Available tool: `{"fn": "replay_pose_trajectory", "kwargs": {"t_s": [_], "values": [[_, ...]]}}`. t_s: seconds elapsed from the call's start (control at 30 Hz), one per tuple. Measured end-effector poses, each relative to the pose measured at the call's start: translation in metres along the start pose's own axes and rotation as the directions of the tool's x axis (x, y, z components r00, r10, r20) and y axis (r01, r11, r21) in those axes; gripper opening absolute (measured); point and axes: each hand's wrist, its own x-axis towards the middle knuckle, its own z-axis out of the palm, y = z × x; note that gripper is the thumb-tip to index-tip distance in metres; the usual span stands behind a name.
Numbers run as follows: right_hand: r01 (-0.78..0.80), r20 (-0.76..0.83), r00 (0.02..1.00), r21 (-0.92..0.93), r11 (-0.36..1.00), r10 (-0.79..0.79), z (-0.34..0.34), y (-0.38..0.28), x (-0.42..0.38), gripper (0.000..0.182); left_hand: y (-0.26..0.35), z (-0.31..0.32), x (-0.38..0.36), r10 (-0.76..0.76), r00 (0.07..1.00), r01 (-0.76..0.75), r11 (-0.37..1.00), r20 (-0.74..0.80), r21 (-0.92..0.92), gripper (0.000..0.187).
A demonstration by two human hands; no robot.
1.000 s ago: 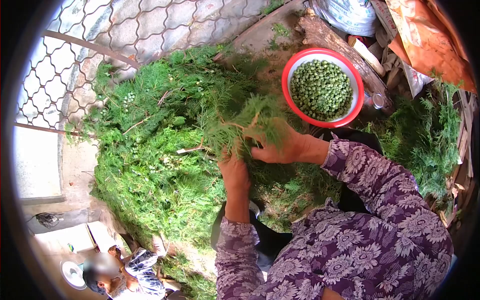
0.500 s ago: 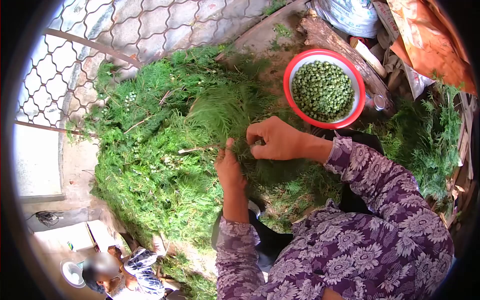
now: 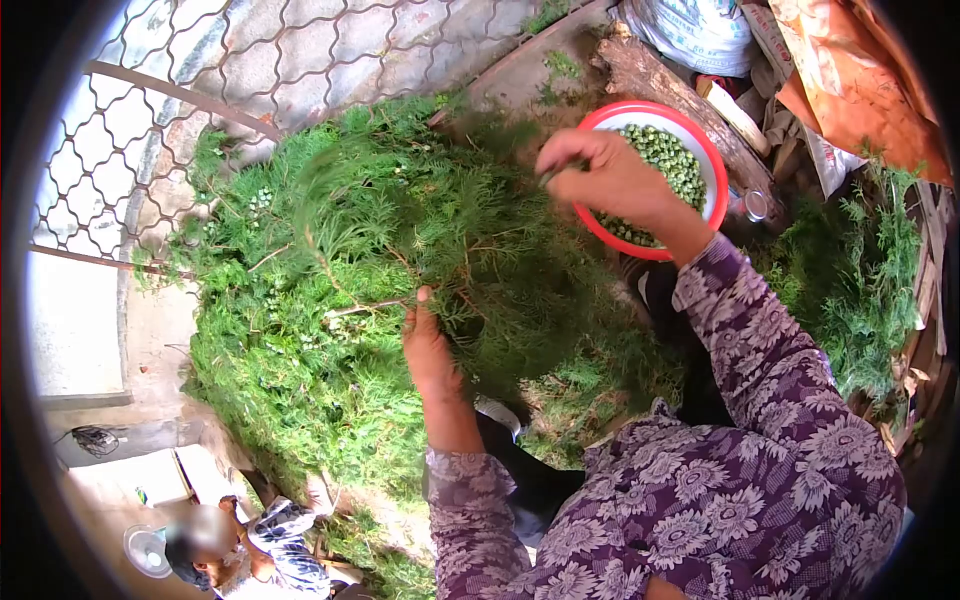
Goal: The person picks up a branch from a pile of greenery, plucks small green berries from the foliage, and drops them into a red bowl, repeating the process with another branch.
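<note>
- Left hand (image 3: 432,365): fingers closed, thumb up top, pinching the woody stem of a conifer branch (image 3: 370,306).
- Branch: pale stem sticks out left of that hand; leafy sprays spread above it and off to its right, some blurred.
- Heap of conifer cuttings (image 3: 330,400): left of the left hand and beyond it, on the ground; small pale cones show here and there.
- Right hand (image 3: 625,185): fingers curled, thumb near the fingertips, off the branch. Slight blur; can't tell whether the tips pinch anything.
- Red-rimmed bowl (image 3: 719,190): under and just right of the right hand, which covers its left part; fingertips reach past the near-left rim. Can't tell if hand and rim touch.
- Small green cones (image 3: 668,158): in the bowl, visible above and right of the right hand.
- Log (image 3: 660,82): beyond the bowl from the right hand; white sack (image 3: 695,38) and orange sheet (image 3: 865,85) further past it.
- More greenery (image 3: 862,270): well right of the right hand.
- Metal lattice (image 3: 275,75): far beyond the left hand, past the heap.
- Another person (image 3: 285,550): well apart, lower left of the left hand.
</note>
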Motion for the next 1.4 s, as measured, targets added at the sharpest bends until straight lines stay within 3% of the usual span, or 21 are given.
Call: {"fn": "replay_pose_trajectory", "kwargs": {"t_s": [0.07, 0.1, 0.13, 0.17, 0.23, 0.37, 0.43, 0.57, 0.63, 0.8, 0.87, 0.93, 0.97, 1.0, 1.1, 1.17, 1.2, 1.27, 1.33, 1.37, 1.4], "values": [[0.035, -0.093, 0.995, -0.095, 0.995, -0.044, -0.027, 0.014, 0.004, 0.012, 0.002, -0.012, 0.005, 0.024, 1.000, -0.024, 0.996, -0.005, 0.084, 0.036], [-0.004, -0.214, 0.972, -0.427, 0.904, -0.098, -0.040, 0.018, 0.004, 0.017, 0.004, -0.014, 0.006, 0.046, 0.999, -0.043, 0.990, -0.021, 0.133, 0.038], [-0.088, -0.308, 0.933, -0.700, 0.708, -0.189, -0.050, 0.024, 0.003, 0.022, 0.004, -0.015, 0.006, 0.069, 0.997, -0.061, 0.982, -0.035, 0.181, 0.040], [-0.087, -0.307, 0.932, -0.703, 0.706, -0.191, -0.055, 0.026, 0.002, 0.022, 0.005, -0.013, 0.005, 0.069, 0.997, -0.062, 0.982, -0.033, 0.179, 0.040], [-0.159, -0.284, 0.894, -0.924, 0.348, -0.347, -0.063, 0.032, 0.001, 0.033, 0.007, -0.007, 0.001, 0.108, 0.994, -0.107, 0.987, 0.001, 0.123, 0.034], [-0.254, -0.316, 0.949, -0.783, 0.568, -0.011, -0.042, 0.006, 0.001, 0.039, 0.001, -0.017, 0.007, 0.210, 0.977, -0.193, 0.946, -0.041, 0.259, 0.035], [-0.240, -0.056, 0.971, -0.226, 0.944, 0.233, -0.028, -0.003, 0.002, 0.048, 0.009, -0.009, -0.010, -0.028, 0.998, 0.019, 0.990, -0.063, -0.139, 0.037], [-0.189, 0.210, 0.946, -0.268, 0.945, 0.248, -0.002, -0.007, 0.003, 0.056, -0.031, -0.068, 0.030, -0.010, 0.983, 0.047, 0.979, 0.185, -0.198, 0.034], [-0.165, 0.442, 0.871, -0.148, 0.975, 0.215, 0.011, 0.009, 0.004, 0.054, -0.021, -0.055, 0.020, -0.010, 0.986, 0.036, 0.987, 0.166, -0.154, 0.033], [-0.168, 0.520, 0.840, -0.024, 0.985, 0.156, 0.028, -0.022, -0.003, 0.061, 0.018, 0.006, -0.019, 0.002, 0.997, -0.008, 0.997, 0.080, 0.080, 0.031], [-0.351, 0.581, 0.739, -0.103, 0.931, 0.343, 0.030, -0.024, -0.005, 0.058, 0.012, -0.011, -0.004, 0.012, 0.995, -0.025, 0.991, 0.102, 0.131, 0.028], [-0.357, 0.409, 0.816, -0.200, 0.912, 0.409, 0.033, -0.039, -0.017, 0.051, 0.000, -0.031, 0.017, 0.032, 0.987, -0.111, 0.842, 0.157, 0.528, 0.051], [-0.382, 0.220, 0.865, -0.293, 0.877, 0.450, 0.034, -0.044, -0.020, 0.043, 0.013, -0.007, 0.001, 0.019, 0.991, -0.079, 0.884, 0.133, 0.462, 0.059], [-0.377, 0.217, 0.869, -0.293, 0.879, 0.445, 0.032, -0.041, -0.018, 0.043, 0.011, -0.006, 0.002, 0.024, 0.990, -0.086, 0.883, 0.138, 0.461, 0.059], [-0.291, 0.332, 0.882, -0.174, 0.941, 0.334, 0.033, -0.017, -0.009, 0.030, 0.014, 0.004, -0.005, 0.185, 0.979, -0.205, 0.881, 0.087, 0.427, 0.039], [-0.010, 0.289, 0.950, -0.340, 0.940, 0.115, 0.031, -0.001, -0.006, 0.027, 0.007, 0.000, -0.001, 0.240, 0.968, -0.251, 0.878, 0.080, 0.408, 0.038], [-0.007, 0.288, 0.951, -0.341, 0.940, 0.111, 0.035, 0.007, -0.006, 0.027, 0.003, -0.002, 0.001, 0.287, 0.956, -0.289, 0.874, 0.064, 0.391, 0.037], [0.284, 0.060, 0.952, -0.532, 0.797, -0.299, 0.049, 0.016, -0.009, 0.023, -0.007, 0.005, -0.004, 0.231, 0.972, -0.231, 0.936, 0.034, 0.267, 0.033], [0.391, 0.117, 0.902, -0.632, 0.669, -0.416, 0.057, 0.017, -0.008, 0.024, -0.009, 0.014, -0.014, 0.060, 0.998, -0.056, 0.953, -0.005, 0.298, 0.031], [0.477, 0.187, 0.837, -0.710, 0.517, -0.515, 0.061, 0.018, -0.009, 0.026, -0.010, 0.012, -0.014, 0.033, 0.997, -0.054, 0.942, 0.070, 0.332, 0.036], [0.478, 0.187, 0.837, -0.709, 0.518, -0.515, 0.066, 0.018, -0.012, 0.026, -0.009, 0.012, -0.013, 0.033, 0.997, -0.054, 0.941, 0.069, 0.333, 0.036]]}}
